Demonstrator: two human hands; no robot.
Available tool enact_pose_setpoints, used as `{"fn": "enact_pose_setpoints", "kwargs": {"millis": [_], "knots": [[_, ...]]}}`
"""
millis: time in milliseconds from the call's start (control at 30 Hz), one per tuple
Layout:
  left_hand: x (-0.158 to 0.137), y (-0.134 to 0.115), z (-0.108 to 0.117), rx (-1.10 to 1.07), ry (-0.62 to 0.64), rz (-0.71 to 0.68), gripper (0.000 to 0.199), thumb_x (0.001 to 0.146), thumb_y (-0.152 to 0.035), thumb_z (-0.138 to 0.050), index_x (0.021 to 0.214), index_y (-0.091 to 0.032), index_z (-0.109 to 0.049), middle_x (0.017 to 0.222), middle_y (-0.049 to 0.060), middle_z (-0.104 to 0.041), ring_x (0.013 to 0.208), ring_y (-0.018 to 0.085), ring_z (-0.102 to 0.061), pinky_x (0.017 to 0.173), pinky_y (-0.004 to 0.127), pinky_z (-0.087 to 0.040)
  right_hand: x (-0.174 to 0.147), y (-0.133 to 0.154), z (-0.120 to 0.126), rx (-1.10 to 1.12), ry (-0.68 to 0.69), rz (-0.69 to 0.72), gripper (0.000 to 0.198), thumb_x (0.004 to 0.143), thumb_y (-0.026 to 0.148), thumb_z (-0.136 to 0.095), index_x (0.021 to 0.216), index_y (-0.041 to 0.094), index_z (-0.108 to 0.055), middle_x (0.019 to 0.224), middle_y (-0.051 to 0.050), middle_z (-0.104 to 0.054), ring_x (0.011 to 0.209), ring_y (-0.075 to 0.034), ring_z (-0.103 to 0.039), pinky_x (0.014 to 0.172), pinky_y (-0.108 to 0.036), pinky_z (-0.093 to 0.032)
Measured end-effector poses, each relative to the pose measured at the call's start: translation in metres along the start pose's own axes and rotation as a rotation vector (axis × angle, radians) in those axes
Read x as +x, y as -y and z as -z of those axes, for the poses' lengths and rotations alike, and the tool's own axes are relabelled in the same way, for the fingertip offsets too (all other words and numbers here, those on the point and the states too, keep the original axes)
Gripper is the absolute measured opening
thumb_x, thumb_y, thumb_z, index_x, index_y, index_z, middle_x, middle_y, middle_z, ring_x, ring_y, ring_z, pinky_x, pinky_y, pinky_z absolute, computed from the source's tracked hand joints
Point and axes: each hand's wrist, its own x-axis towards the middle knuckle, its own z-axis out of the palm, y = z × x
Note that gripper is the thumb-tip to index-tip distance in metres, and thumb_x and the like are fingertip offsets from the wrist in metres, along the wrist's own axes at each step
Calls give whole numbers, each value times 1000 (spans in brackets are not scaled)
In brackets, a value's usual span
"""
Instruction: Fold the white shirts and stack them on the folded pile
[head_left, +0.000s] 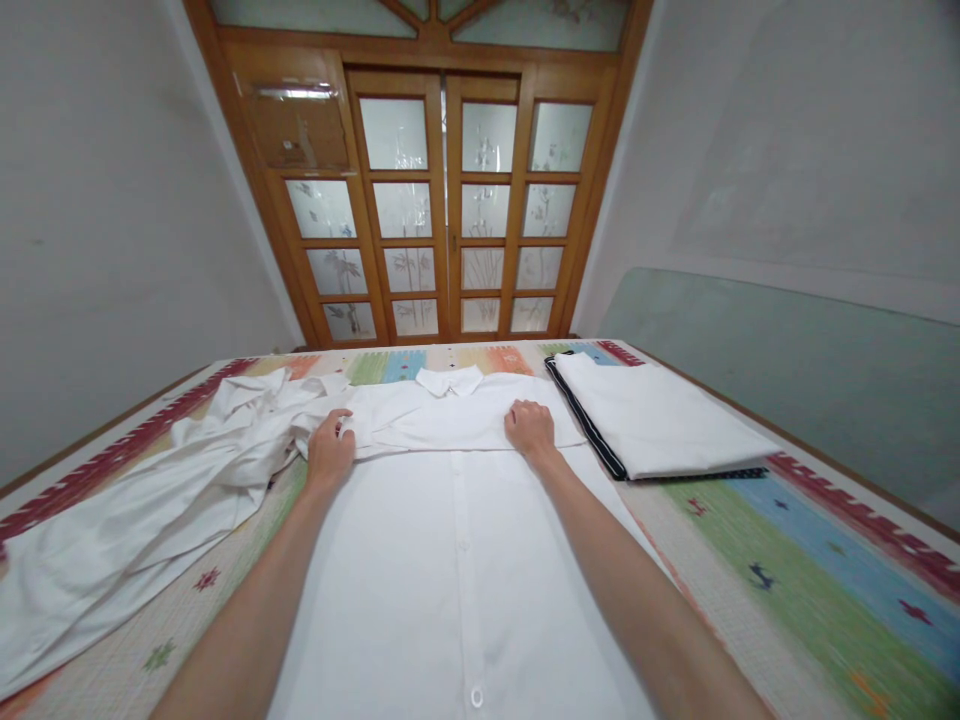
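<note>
A white button-up shirt point(420, 570) lies front up before me, its collar point(450, 381) at the far end and its button strip running toward me. Across its chest a sleeve point(435, 425) is laid flat, with a straight lower edge. My left hand point(331, 448) is closed at the left end of this sleeve, thumb and fingers curled on the cloth. Near the right side of the chest, my right hand point(530, 428) is closed in a fist on the sleeve fabric. The fingertips of the right hand are hidden.
On the left lies a crumpled white shirt point(157, 500). At right rests a stack of folded garments, a white one point(660, 415) over dark ones point(592, 430). A patterned, colourful cloth point(750, 560) covers the surface. Behind stand wooden glazed doors point(450, 240); a pale green panel point(787, 370) leans right.
</note>
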Motion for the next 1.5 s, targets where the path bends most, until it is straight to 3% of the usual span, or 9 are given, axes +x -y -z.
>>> {"fn": "enact_pose_setpoints", "kwargs": {"millis": [200, 367, 567, 900, 1000, 1133, 1267, 1400, 1500], "knots": [[1, 3, -4, 24, 5, -66, 31, 72, -13, -41, 85, -19, -68, 88, 9, -66, 91, 26, -62, 90, 39, -47, 4, -2, 6, 49, 75, -113, 32, 94, 23, -40, 106, 13, -67, 106, -14, -70, 100, -23, -63, 86, -31, -41], [2, 6, -9, 68, -9, -60, 32, 73, -12, -40, 86, -18, -69, 89, 11, -66, 91, 27, -61, 91, 41, -47, 5, -2, 10, 91, 73, -137, 36, 94, 24, -38, 115, 13, -65, 116, -14, -68, 108, -24, -60, 92, -31, -40], [1, 4, -7, 100, -58, -16, 30, 75, -13, -40, 85, -17, -68, 90, 11, -66, 93, 26, -60, 92, 41, -46, 6, -8, 4, 113, 82, -150, 46, 94, 25, -35, 130, 10, -59, 144, -12, -50, 135, -25, -40, 110, -33, -29], [-7, -15, 1, 413, 36, 87, 34, 84, -21, -37, 84, -11, -70, 86, 18, -68, 89, 32, -58, 77, 42, -47, 5, -23, -4, 73, 235, -203, 56, 96, 33, -31, 144, 5, -40, 155, -20, -29, 144, -30, -23, 115, -39, -15], [-11, -16, 2, 448, -17, 26, 29, 82, -19, -41, 81, -13, -69, 91, 17, -66, 93, 33, -57, 79, 44, -47, 5, -23, -7, 45, 269, -227, 59, 97, 35, -27, 147, 6, -35, 157, -20, -24, 145, -30, -20, 116, -41, -11], [-14, -15, -2, 367, -106, -179, 21, 74, -13, -48, 80, -17, -68, 113, 16, -62, 111, 34, -50, 92, 48, -45, 5, -22, -10, 17, 285, -228, 62, 97, 37, -24, 150, 5, -28, 158, -20, -20, 146, -29, -18, 116, -42, -11], [-12, -10, -14, 112, 67, -318, 27, 79, -21, -50, 100, -20, -67, 120, 11, -63, 117, 26, -53, 104, 42, -42, 5, -23, -12, 21, 275, -223, 64, 97, 40, -22, 150, 5, -28, 158, -21, -20, 146, -30, -17, 117, -43, -11], [-9, -2, -23, 76, 316, -278, 36, 85, -32, -47, 113, -18, -65, 126, 12, -64, 124, 25, -53, 110, 41, -37, 9, -24, -12, 45, 298, -252, 66, 97, 42, -22, 151, 4, -25, 159, -20, -18, 147, -29, -14, 118, -41, -9], [-9, 0, -23, 99, 354, -255, 40, 88, -34, -44, 117, -15, -64, 132, 13, -61, 129, 23, -51, 112, 39, -34, 14, -26, -12, 63, 315, -274, 69, 97, 46, -23, 152, 4, -23, 159, -20, -17, 147, -28, -13, 118, -40, -9]]}}
